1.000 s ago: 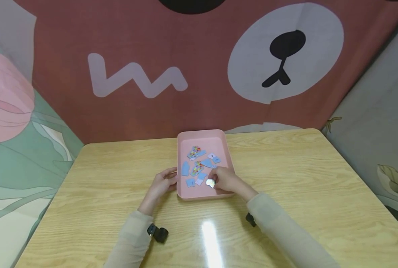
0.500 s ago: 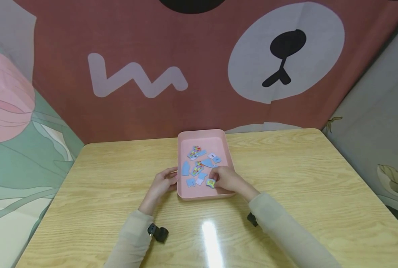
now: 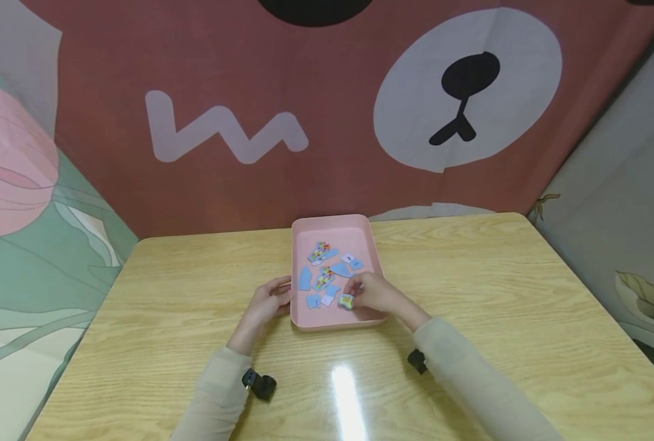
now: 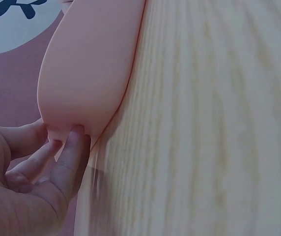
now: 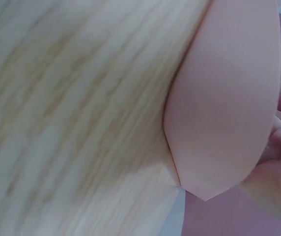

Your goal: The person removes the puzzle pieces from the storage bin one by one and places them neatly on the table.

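Note:
A shallow pink tray [image 3: 354,231] lies on the wooden table with several flat puzzle pieces inside. Near its front right corner my right hand [image 3: 379,294] pinches a small yellow and green puzzle piece [image 3: 346,301] with a blue edge. That hand shows only partly behind the tray wall [image 5: 224,108] in the right wrist view, and its piece is hidden there. At the left side, my left hand [image 3: 265,304] rests its extended fingers against the tray's outer wall, as the left wrist view also shows with the fingertips [image 4: 76,132] touching pink plastic.
Loose pieces in the tray include two multicoloured ones [image 3: 324,278], a plain blue one [image 3: 304,278] and several blue or pale ones with dark marks. A brown and white patterned cloth [image 3: 222,190] hangs directly behind the table [image 3: 470,275].
The piece in my right hand has tilted: its bright glare has gone and a yellow-green print shows. My right hand has shifted very slightly. My left hand keeps its place at the tray.

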{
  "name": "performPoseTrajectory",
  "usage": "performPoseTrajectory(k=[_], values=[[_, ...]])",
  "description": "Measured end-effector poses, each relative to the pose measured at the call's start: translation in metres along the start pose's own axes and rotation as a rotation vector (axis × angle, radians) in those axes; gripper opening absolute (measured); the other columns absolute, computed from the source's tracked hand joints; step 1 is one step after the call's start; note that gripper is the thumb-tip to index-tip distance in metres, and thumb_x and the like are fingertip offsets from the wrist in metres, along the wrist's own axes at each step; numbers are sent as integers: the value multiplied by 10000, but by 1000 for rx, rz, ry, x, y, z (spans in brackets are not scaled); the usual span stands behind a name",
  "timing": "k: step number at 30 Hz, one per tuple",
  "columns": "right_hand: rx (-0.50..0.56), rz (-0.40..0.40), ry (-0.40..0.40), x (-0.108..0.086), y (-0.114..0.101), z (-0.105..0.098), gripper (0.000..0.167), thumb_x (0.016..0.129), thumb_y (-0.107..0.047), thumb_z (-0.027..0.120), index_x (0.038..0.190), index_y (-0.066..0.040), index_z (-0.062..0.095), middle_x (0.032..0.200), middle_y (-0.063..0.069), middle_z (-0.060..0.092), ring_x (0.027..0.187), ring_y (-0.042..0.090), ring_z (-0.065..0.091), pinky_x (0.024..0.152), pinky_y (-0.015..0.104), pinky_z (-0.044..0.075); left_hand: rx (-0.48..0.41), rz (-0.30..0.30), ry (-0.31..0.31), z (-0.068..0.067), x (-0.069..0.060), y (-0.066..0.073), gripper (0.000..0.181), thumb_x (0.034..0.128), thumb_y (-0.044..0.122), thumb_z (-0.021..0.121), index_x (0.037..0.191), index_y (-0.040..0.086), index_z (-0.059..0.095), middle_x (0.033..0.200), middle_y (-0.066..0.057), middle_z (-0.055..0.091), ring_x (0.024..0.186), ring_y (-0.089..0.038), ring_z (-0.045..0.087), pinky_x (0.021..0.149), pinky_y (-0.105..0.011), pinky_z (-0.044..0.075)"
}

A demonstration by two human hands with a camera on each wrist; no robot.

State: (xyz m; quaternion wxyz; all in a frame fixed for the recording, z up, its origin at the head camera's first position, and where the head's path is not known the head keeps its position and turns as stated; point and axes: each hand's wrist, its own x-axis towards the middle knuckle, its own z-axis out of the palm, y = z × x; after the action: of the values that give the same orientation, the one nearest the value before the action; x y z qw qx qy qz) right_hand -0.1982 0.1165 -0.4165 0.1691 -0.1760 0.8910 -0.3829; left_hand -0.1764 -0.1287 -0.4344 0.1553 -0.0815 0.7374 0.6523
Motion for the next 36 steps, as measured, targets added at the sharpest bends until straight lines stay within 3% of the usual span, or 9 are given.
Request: performPoseTrajectory(k=[6, 12, 15, 19, 25, 31, 36], values=[[79, -20, 53, 1, 3, -15, 207, 776, 62, 639, 977, 25, 673, 915, 140, 674, 868, 206, 615, 790, 278, 536, -18, -5, 2, 1, 1, 1, 466, 959, 5, 483, 1418, -13, 400, 1390, -282, 477, 1217, -368, 550, 978, -382, 535], [275, 91, 141, 4, 10, -34, 251, 855, -45, 635, 1093, 36, 640, 996, 117, 639, 866, 124, 587, 769, 218, 551, -10, -5, 17, 2, 0, 3, 473, 951, 17, 507, 1413, -14, 411, 1377, -297, 482, 1198, -368, 565, 954, -376, 549], [399, 137, 183, 5, 15, -42, 326, 875, -47, 618, 1176, 75, 589, 1024, 101, 613, 799, 50, 590, 762, 199, 574, 24, 22, 34, 4, 0, 2, 470, 944, 21, 512, 1404, -24, 421, 1354, -306, 502, 1184, -380, 574, 920, -368, 567], [536, 136, 226, 8, 24, -50, 392, 901, -11, 586, 1260, 129, 513, 1000, 50, 611, 763, 2, 609, 760, 160, 571, 101, 51, 74, 7, -1, 1, 472, 928, 39, 521, 1391, -14, 448, 1312, -292, 546, 1131, -363, 609, 853, -339, 593], [702, 146, 286, 11, 35, -59, 448, 915, 15, 556, 1328, 146, 440, 880, -94, 605, 769, -17, 621, 808, 184, 571, 165, 31, 126, 11, -1, 3, 476, 914, 55, 522, 1386, 25, 471, 1274, -242, 568, 1062, -297, 626, 799, -295, 600], [838, 154, 361, 13, 52, -64, 490, 937, 15, 519, 1381, 153, 361, 800, -146, 623, 730, -38, 629, 746, 120, 558, 167, 22, 147, 11, 0, 4, 479, 906, 46, 518, 1383, 29, 477, 1262, -238, 570, 1047, -290, 625, 767, -278, 602], [877, 181, 422, 13, 64, -68, 484, 941, 22, 508, 1382, 156, 359, 900, -64, 605, 736, -43, 617, 748, 90, 547, 159, 27, 143, 11, -1, 4, 471, 915, 53, 519, 1383, 21, 474, 1264, -242, 568, 1043, -287, 627, 769, -286, 602]])
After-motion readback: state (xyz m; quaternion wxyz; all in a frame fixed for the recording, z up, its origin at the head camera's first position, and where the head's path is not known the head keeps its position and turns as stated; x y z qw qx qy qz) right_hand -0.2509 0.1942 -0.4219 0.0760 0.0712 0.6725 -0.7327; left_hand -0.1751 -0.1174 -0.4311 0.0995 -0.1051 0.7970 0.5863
